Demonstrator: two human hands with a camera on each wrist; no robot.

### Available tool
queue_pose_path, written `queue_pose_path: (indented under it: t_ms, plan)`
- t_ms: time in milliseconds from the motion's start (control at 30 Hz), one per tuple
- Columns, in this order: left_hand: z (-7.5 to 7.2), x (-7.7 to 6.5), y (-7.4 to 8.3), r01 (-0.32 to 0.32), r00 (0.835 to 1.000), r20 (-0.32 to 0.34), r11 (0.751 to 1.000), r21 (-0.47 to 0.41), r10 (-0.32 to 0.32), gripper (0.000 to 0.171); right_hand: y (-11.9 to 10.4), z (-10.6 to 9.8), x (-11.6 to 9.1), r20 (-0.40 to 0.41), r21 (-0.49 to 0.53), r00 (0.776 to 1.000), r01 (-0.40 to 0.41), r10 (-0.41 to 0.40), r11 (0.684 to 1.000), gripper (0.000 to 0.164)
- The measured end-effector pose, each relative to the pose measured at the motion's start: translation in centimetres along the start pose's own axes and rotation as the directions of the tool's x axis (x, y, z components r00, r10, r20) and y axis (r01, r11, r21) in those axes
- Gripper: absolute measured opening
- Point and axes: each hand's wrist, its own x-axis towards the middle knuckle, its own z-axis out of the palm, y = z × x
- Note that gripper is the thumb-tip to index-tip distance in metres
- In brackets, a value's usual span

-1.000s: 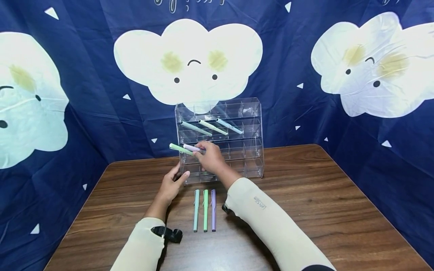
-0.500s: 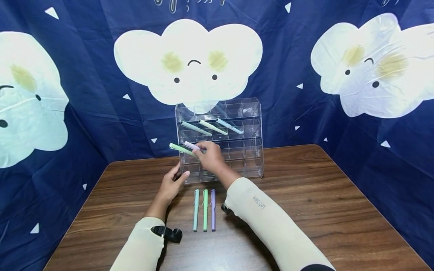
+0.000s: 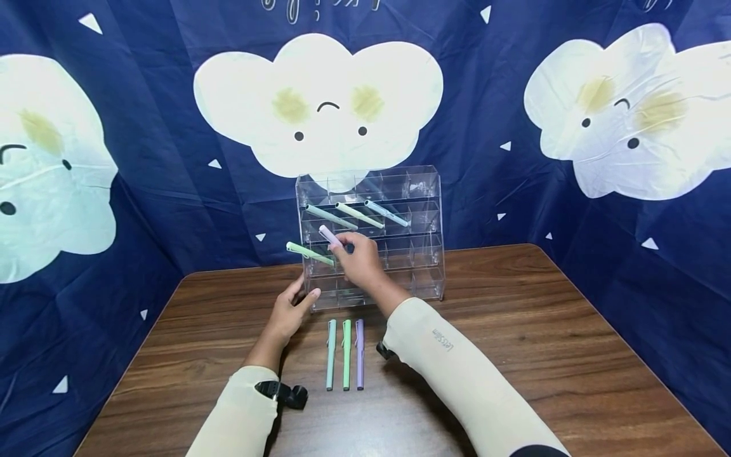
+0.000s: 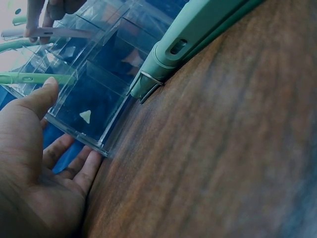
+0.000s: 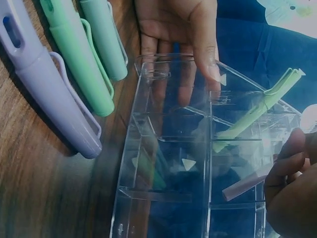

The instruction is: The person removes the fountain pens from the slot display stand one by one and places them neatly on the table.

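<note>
My right hand (image 3: 361, 259) pinches a light purple pen (image 3: 329, 235), held tilted before the third tier of a clear acrylic pen rack (image 3: 427, 254). In the right wrist view, the lower end of the purple pen (image 5: 247, 183) shows inside or behind the clear panels; I cannot tell which. My left hand (image 3: 288, 315) holds the rack's lower left side, thumb in front and fingers behind the edge. Just left of the purple pen, a light green pen (image 3: 308, 252) leans in the third tier's leftmost compartment, its capped end jutting past the rack's side.
Higher up, a teal pen (image 3: 330, 216), a pale yellow-green pen (image 3: 358, 214) and a light blue pen (image 3: 386, 212) lean in the second tier. On the wooden table (image 3: 514, 330) before the rack lie a teal pen (image 3: 331, 355), a green pen (image 3: 346, 355) and a purple pen (image 3: 360, 355).
My right hand has raised the light purple pen slightly and shifted it right, away from the light green pen; it now tilts more steeply. The left hand stays at the rack.
</note>
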Motion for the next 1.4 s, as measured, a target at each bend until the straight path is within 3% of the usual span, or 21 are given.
queue_pose_path:
  t_ms: [467, 700, 867, 1167, 1400]
  plan:
    - [0.2, -0.4, 0.3, -0.018, 1.0, -0.018, 1.0, 0.015, 0.018, 0.073, -1.3, -1.0, 0.3, -0.052, 0.047, 0.998, 0.044, -0.041, 0.998, 0.026]
    - [0.1, -0.2, 0.2, -0.003, 1.0, -0.013, 1.0, 0.01, 0.003, 0.074, -2.6, -1.6, 0.7, -0.125, 0.021, 0.98, 0.161, -0.157, 0.987, 0.029]
    - [0.2, -0.3, 0.2, -0.004, 1.0, -0.01, 1.0, 0.02, 0.004, 0.075, -3.5, -2.1, -0.1, -0.138, 0.111, 0.973, 0.201, -0.185, 0.973, 0.032]
    - [0.1, -0.3, 0.2, -0.012, 1.0, -0.011, 1.0, 0.017, 0.012, 0.074, -3.6, -3.2, -2.1, -0.105, 0.244, 0.977, 0.208, -0.187, 0.947, 0.035]
    - [0.1, -0.4, 0.3, 0.002, 1.0, -0.006, 1.0, 0.015, -0.002, 0.075, -2.5, -4.0, -4.1, -0.023, 0.304, 0.992, 0.128, -0.126, 0.944, 0.042]
